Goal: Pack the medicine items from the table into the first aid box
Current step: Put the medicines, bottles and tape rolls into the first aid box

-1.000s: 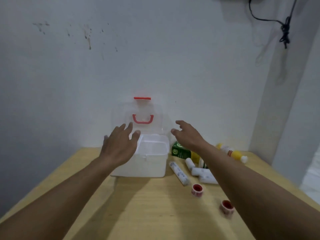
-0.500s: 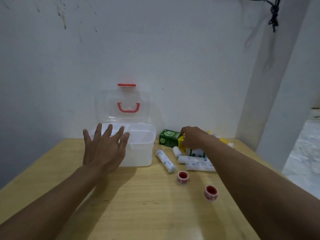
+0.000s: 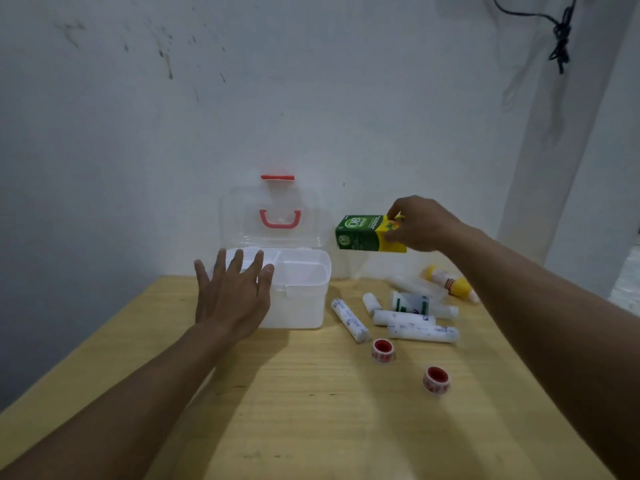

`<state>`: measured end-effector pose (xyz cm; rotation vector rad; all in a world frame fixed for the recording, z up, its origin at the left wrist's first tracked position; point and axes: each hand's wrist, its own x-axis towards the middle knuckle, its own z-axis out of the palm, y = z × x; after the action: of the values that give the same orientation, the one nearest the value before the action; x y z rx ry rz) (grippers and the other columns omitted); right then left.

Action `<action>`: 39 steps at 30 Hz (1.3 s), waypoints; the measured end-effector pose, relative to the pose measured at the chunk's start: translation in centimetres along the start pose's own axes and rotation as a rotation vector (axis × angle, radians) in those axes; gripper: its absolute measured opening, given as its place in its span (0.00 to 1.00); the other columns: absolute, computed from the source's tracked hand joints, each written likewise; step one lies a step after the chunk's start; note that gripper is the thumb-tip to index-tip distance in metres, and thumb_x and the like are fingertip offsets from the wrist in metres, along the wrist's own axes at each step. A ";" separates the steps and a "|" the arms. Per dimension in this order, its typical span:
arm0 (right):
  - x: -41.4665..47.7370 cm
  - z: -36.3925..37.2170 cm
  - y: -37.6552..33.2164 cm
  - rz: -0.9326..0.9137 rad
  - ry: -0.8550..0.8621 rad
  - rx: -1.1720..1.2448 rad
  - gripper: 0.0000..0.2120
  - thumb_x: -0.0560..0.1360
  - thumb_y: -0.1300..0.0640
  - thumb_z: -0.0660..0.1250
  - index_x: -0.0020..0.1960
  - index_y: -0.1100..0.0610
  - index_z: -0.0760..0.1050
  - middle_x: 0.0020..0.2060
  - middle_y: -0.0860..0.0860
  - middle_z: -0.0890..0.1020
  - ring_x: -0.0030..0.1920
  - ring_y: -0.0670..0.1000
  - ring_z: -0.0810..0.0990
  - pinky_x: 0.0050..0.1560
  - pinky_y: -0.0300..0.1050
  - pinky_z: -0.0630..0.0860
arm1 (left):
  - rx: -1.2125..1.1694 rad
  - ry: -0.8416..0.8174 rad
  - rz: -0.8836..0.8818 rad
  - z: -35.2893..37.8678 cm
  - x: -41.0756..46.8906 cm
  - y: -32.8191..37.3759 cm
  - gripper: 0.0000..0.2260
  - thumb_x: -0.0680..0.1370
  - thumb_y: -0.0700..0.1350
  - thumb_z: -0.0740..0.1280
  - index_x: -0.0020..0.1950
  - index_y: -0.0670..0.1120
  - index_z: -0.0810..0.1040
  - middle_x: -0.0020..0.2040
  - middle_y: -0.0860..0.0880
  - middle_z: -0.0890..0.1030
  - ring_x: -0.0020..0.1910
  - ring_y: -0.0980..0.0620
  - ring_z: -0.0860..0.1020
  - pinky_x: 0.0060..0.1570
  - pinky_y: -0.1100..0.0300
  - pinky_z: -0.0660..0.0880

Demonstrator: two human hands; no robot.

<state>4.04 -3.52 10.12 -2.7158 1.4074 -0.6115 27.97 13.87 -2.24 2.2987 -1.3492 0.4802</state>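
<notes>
The white first aid box (image 3: 304, 306) stands open at the back of the wooden table (image 3: 311, 410), its clear lid with a red handle (image 3: 280, 220) leaning against the wall. My left hand (image 3: 232, 296) rests flat, fingers spread, on the box's front left edge. My right hand (image 3: 422, 225) holds a green and yellow carton (image 3: 363, 233) in the air, just right of the lid. On the table right of the box lie several white bandage rolls (image 3: 422, 332), a small green and white packet (image 3: 410, 303), a yellow bottle (image 3: 450, 282) and two red tape rolls (image 3: 382, 349).
A white wall runs behind the table, with a pillar at the right. A black cable (image 3: 557, 39) hangs at the top right. The table's left and right edges drop off near both forearms.
My right hand has lifted the green and yellow carton off the table, up and toward the box. My left hand stays on the box.
</notes>
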 end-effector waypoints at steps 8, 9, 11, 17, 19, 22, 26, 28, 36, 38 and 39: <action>0.0 -0.8 -6.7 -0.163 -0.055 -0.032 0.19 0.72 0.51 0.72 0.60 0.56 0.81 0.54 0.54 0.81 0.47 0.52 0.76 0.41 0.43 0.71 | -0.007 0.011 0.008 0.2 -0.3 -0.1 0.27 0.81 0.57 0.39 0.79 0.53 0.58 0.79 0.48 0.59 0.79 0.46 0.50 0.74 0.38 0.42; 0.1 -0.4 -7.6 -0.176 -0.070 -0.054 0.18 0.71 0.51 0.72 0.59 0.57 0.82 0.53 0.54 0.82 0.46 0.53 0.77 0.40 0.44 0.73 | -0.018 0.003 0.006 0.2 -0.3 -0.1 0.26 0.82 0.57 0.40 0.79 0.52 0.58 0.79 0.48 0.58 0.79 0.46 0.49 0.75 0.39 0.41; 0.6 0.6 -9.0 -0.188 -0.103 -0.071 0.18 0.70 0.50 0.73 0.57 0.57 0.82 0.50 0.54 0.82 0.46 0.53 0.79 0.39 0.44 0.75 | -0.029 -0.007 0.005 0.2 -0.3 -0.1 0.26 0.82 0.56 0.41 0.79 0.52 0.56 0.80 0.48 0.57 0.79 0.47 0.48 0.75 0.39 0.41; 1.7 3.8 -11.9 -0.204 -0.205 -0.046 0.20 0.71 0.51 0.74 0.60 0.58 0.80 0.51 0.53 0.80 0.47 0.52 0.78 0.42 0.42 0.73 | -0.010 -0.005 0.016 0.3 -0.1 -0.2 0.31 0.79 0.59 0.36 0.79 0.51 0.57 0.80 0.48 0.57 0.79 0.46 0.49 0.74 0.38 0.42; 1.7 4.6 -12.4 -0.227 -0.217 -0.049 0.20 0.72 0.52 0.74 0.61 0.58 0.80 0.50 0.52 0.79 0.47 0.52 0.77 0.44 0.42 0.73 | 0.003 -0.005 0.018 0.4 0.0 -0.3 0.31 0.78 0.59 0.36 0.79 0.52 0.57 0.80 0.48 0.57 0.79 0.46 0.50 0.74 0.37 0.44; 1.8 5.9 -12.9 -0.257 -0.212 -0.075 0.19 0.72 0.52 0.74 0.61 0.58 0.81 0.51 0.53 0.79 0.46 0.52 0.76 0.42 0.42 0.72 | 0.005 0.005 0.015 0.6 0.2 -0.3 0.31 0.79 0.58 0.36 0.79 0.52 0.58 0.79 0.48 0.58 0.79 0.46 0.51 0.74 0.38 0.45; 2.1 7.8 -12.9 -0.256 -0.240 -0.133 0.19 0.71 0.54 0.75 0.60 0.58 0.80 0.52 0.55 0.81 0.47 0.53 0.79 0.46 0.44 0.79 | 0.001 -0.001 0.016 0.5 0.1 -0.4 0.30 0.79 0.58 0.37 0.78 0.53 0.59 0.79 0.48 0.59 0.79 0.46 0.52 0.75 0.39 0.45; 2.3 8.6 -12.5 -0.264 -0.240 -0.170 0.17 0.71 0.55 0.75 0.57 0.59 0.80 0.49 0.55 0.82 0.46 0.54 0.81 0.48 0.47 0.81 | -0.005 -0.002 0.018 0.4 0.1 -0.3 0.30 0.79 0.59 0.37 0.79 0.53 0.58 0.79 0.48 0.58 0.79 0.47 0.51 0.75 0.40 0.45; 2.7 9.4 -11.3 -0.278 -0.153 -0.135 0.04 0.74 0.62 0.64 0.45 0.59 0.78 0.42 0.56 0.82 0.42 0.56 0.81 0.42 0.49 0.81 | -0.008 -0.025 0.021 0.4 0.2 -0.4 0.28 0.81 0.58 0.38 0.79 0.53 0.58 0.79 0.48 0.59 0.79 0.47 0.50 0.75 0.40 0.42; 2.5 9.0 -10.8 -0.282 -0.129 -0.087 0.09 0.76 0.60 0.63 0.51 0.59 0.80 0.46 0.56 0.83 0.44 0.56 0.81 0.47 0.52 0.82 | -0.004 -0.047 0.020 0.2 0.2 -0.4 0.26 0.82 0.57 0.40 0.79 0.53 0.58 0.79 0.48 0.58 0.79 0.47 0.49 0.75 0.39 0.42; 2.3 8.6 -10.5 -0.284 -0.116 -0.068 0.10 0.76 0.60 0.62 0.53 0.59 0.81 0.48 0.56 0.84 0.46 0.56 0.82 0.49 0.52 0.81 | 0.001 -0.056 0.019 0.1 0.2 -0.3 0.26 0.82 0.57 0.41 0.79 0.53 0.58 0.79 0.48 0.58 0.79 0.46 0.48 0.74 0.38 0.41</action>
<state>16.45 -0.47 5.02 -2.9767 1.0451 -0.4122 28.39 13.76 -2.31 2.3181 -1.3981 0.4257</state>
